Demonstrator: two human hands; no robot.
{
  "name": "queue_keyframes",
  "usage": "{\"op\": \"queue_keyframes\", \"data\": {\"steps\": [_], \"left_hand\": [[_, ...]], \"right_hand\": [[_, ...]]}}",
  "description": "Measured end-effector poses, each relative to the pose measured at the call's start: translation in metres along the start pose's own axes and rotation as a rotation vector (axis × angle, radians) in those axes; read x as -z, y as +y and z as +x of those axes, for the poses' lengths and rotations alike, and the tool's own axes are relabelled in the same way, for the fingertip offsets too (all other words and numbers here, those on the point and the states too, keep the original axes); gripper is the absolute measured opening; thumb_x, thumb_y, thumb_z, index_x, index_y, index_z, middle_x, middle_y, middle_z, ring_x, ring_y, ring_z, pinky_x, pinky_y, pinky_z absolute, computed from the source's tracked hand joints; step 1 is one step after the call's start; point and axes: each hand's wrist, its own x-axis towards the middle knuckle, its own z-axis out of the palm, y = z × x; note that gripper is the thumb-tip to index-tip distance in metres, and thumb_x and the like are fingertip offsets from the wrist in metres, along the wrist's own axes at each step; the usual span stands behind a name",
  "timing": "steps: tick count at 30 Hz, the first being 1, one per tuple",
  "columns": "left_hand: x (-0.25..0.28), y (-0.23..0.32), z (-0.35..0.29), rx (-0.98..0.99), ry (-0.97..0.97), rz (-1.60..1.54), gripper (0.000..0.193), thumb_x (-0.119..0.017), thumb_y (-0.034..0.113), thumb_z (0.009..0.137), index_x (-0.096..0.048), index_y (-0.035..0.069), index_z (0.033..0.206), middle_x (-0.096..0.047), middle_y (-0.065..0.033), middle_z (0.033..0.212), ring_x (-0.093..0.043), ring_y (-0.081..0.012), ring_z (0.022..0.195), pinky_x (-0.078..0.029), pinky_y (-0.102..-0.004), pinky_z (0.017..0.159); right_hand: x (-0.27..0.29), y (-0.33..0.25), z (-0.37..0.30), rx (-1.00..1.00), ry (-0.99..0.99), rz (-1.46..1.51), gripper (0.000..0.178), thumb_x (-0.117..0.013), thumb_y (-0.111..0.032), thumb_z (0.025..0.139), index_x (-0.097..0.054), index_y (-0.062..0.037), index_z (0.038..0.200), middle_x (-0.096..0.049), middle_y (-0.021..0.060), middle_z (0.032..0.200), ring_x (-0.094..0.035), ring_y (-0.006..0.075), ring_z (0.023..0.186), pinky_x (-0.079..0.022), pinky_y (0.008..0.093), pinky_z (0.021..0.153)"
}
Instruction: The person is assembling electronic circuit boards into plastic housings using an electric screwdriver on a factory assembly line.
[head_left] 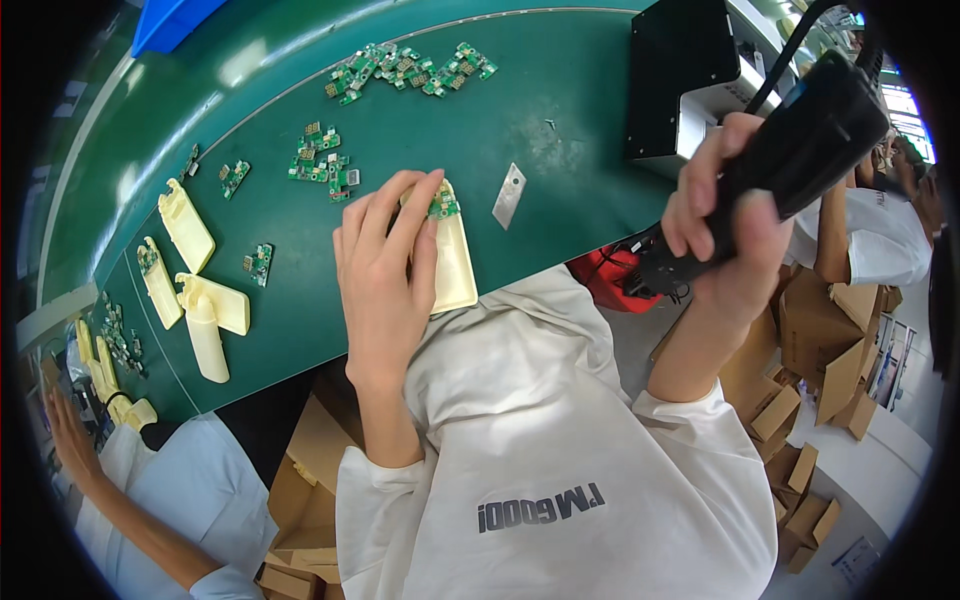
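My left hand (pixel 385 265) presses flat on a cream plastic housing (pixel 455 270) at the near edge of the green bench mat (pixel 560 110). Its fingertips touch a small green circuit board (pixel 443 206) seated at the housing's far end. My right hand (pixel 725 215) is raised off the bench to the right, gripping a black powered screwdriver (pixel 800 150) with a cable running up from it. The tool's tip is hidden behind my hand.
Several loose green circuit boards (pixel 410 68) lie at the back and middle (pixel 325 165) of the mat. More cream housings (pixel 205 300) sit left. A metal strip (pixel 509 195), a black box (pixel 685 75), cardboard boxes (pixel 820 360) and other people's arms (pixel 70 440) are around.
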Motion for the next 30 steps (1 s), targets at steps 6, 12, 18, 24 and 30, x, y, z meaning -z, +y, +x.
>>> {"op": "queue_keyframes", "data": {"steps": [6,12,18,24,30], "left_hand": [[-0.001,0.003,0.0,-0.037,-0.03,0.044,0.035,-0.061,0.01,0.088,-0.062,0.009,0.123,-0.058,-0.003,0.122,-0.05,-0.0251,0.107,-0.039,-0.0367,0.09],[-0.005,0.0,-0.002,-0.052,0.012,0.08,0.035,-0.064,0.014,0.087,-0.062,0.009,0.122,-0.058,-0.0027,0.122,-0.05,-0.0247,0.107,-0.039,-0.0369,0.087],[-0.007,-0.002,-0.004,-0.039,0.042,0.064,0.033,-0.065,0.015,0.086,-0.064,0.009,0.119,-0.06,-0.0023,0.119,-0.052,-0.0241,0.105,-0.039,-0.0363,0.085],[-0.005,-0.001,-0.002,0.036,0.03,-0.009,0.032,-0.068,0.014,0.084,-0.067,0.008,0.115,-0.062,-0.0021,0.117,-0.054,-0.0234,0.102,-0.04,-0.0353,0.086],[0.007,-0.002,0.003,0.139,0.011,-0.227,0.033,-0.07,0.006,0.081,-0.067,0.003,0.114,-0.065,-0.0076,0.118,-0.057,-0.0249,0.105,-0.046,-0.0348,0.087]], "right_hand": [[-0.036,0.056,0.019,0.01,-0.18,-0.761,0.033,-0.079,-0.015,0.075,-0.058,0.0023,0.095,-0.063,0.0099,0.075,-0.06,0.0189,0.061,-0.047,0.0293,0.059],[-0.045,0.064,0.023,-0.146,-0.279,-0.878,0.04,-0.081,-0.015,0.071,-0.056,0.0024,0.097,-0.059,0.0153,0.07,-0.054,0.0295,0.06,-0.046,0.034,0.061],[-0.045,0.064,0.027,-0.147,-0.315,-0.88,0.04,-0.081,-0.015,0.071,-0.056,0.003,0.096,-0.061,0.0182,0.07,-0.055,0.0349,0.061,-0.046,0.0373,0.061],[-0.045,0.067,0.028,-0.173,-0.337,-0.894,0.042,-0.083,-0.017,0.071,-0.055,0.003,0.095,-0.062,0.0167,0.071,-0.055,0.0318,0.06,-0.047,0.0352,0.062],[-0.046,0.068,0.028,-0.166,-0.351,-0.922,0.042,-0.083,-0.018,0.071,-0.055,0.003,0.094,-0.063,0.0168,0.072,-0.058,0.0327,0.062,-0.047,0.0354,0.062]]}}
